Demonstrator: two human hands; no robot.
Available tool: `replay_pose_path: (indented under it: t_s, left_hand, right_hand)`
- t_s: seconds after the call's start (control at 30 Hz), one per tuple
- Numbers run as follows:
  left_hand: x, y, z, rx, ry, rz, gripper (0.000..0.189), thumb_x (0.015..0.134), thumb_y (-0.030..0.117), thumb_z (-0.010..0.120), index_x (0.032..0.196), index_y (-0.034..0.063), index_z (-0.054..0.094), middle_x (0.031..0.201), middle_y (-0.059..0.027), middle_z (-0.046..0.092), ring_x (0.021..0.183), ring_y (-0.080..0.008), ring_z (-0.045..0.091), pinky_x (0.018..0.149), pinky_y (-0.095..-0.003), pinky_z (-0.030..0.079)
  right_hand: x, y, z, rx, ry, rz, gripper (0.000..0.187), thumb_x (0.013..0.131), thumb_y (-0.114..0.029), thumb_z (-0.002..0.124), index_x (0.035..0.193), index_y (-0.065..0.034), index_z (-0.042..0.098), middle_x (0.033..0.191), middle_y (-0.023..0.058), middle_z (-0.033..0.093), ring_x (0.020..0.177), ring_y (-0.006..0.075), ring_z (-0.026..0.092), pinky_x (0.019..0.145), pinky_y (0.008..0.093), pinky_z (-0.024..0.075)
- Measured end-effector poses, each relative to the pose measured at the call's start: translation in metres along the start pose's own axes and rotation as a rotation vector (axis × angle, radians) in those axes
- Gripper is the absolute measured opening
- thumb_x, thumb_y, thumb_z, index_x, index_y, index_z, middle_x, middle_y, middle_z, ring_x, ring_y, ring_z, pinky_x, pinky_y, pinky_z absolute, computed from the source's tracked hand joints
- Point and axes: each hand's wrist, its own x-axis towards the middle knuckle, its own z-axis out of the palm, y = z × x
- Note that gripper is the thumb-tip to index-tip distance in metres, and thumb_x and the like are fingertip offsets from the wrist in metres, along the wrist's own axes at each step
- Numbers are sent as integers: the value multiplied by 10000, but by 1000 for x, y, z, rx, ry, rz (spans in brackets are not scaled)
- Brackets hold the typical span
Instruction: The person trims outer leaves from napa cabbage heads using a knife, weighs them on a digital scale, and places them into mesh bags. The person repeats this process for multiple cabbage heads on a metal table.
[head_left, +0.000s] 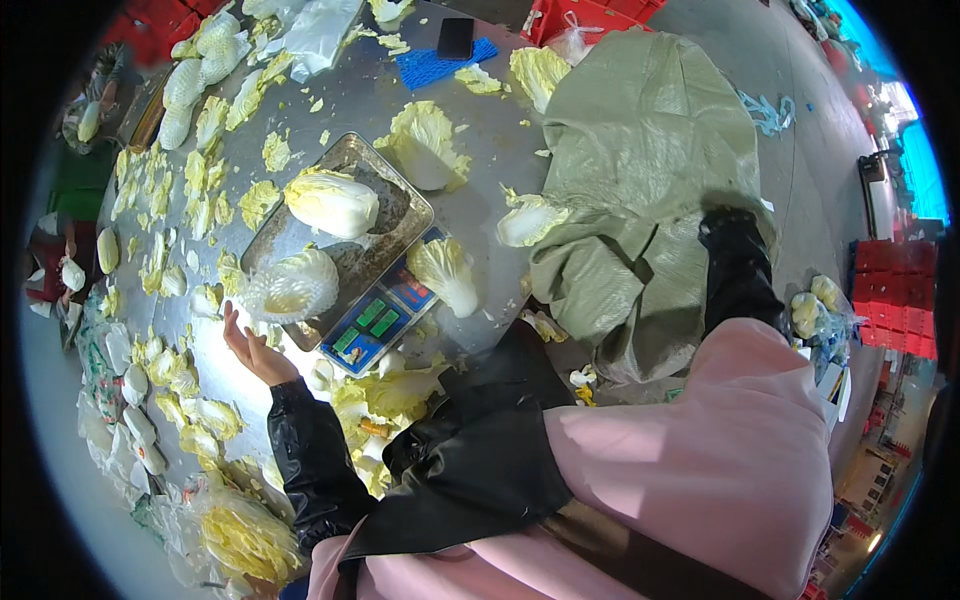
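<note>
My left hand (259, 352) is held with its fingers apart and nothing in them. Its fingertips are close beside a white foam net sleeve (296, 285), which lies at the near end of a stained metal tray (409, 206). On the tray's far half rests a trimmed napa cabbage (330, 202). The tray sits on a digital scale with a blue panel (375, 326). My right arm reaches in its black sleeve to a large green woven sack (645, 142); the right hand itself is hidden at the sack's edge. A loose cabbage leaf (444, 276) overlaps the scale's panel.
Cabbage leaves and scraps litter the metal table (495, 150). A phone (455, 39) lies over blue netting (420, 69). Netted cabbages (184, 90) are at the far left. A bag of yellow leaves (247, 536) sits near me. Other people work beyond the left edge.
</note>
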Motion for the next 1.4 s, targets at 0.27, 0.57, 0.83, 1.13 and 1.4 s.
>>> replay_pose_path:
  t_s: [0.27,0.57,0.83,1.13,1.4]
  left_hand:
    - [-37,17,-28,59,140,25,395,690,-6,416,1070,74,485,1327,-119,442,1259,-228,363,1079,-444,162]
    - [-77,28,-73,207,212,-108,258,755,-30,431,985,55,512,1278,-138,482,1162,-222,439,967,-341,323]
    - [-81,37,-55,75,235,-108,119,842,14,473,937,54,532,1241,-149,528,1115,-204,486,941,-308,357]
    - [-160,151,71,-316,-893,-129,564,836,123,626,1331,21,377,1158,-111,563,1022,-173,538,899,-309,419]
    - [-54,129,21,-867,-297,-420,262,848,-39,448,1098,13,510,987,-116,626,915,-184,609,795,-310,495]
  right_hand:
    - [-88,-87,87,-137,-394,-363,426,903,-425,487,972,-17,593,833,79,620,778,133,574,668,301,470]
    - [-148,-87,114,-112,-557,-301,381,873,-381,556,1029,-34,562,852,81,617,764,121,573,653,307,473]
    - [-218,-74,-4,397,-790,-335,384,847,-343,616,1079,-48,535,868,82,614,752,112,572,640,313,475]
    - [-310,-273,-150,1800,-366,-638,333,918,-389,527,922,-60,483,751,11,504,615,82,469,579,219,399]
    - [-271,-321,-218,1604,61,-493,160,894,-88,576,843,-63,426,566,-38,372,484,56,364,452,229,283]
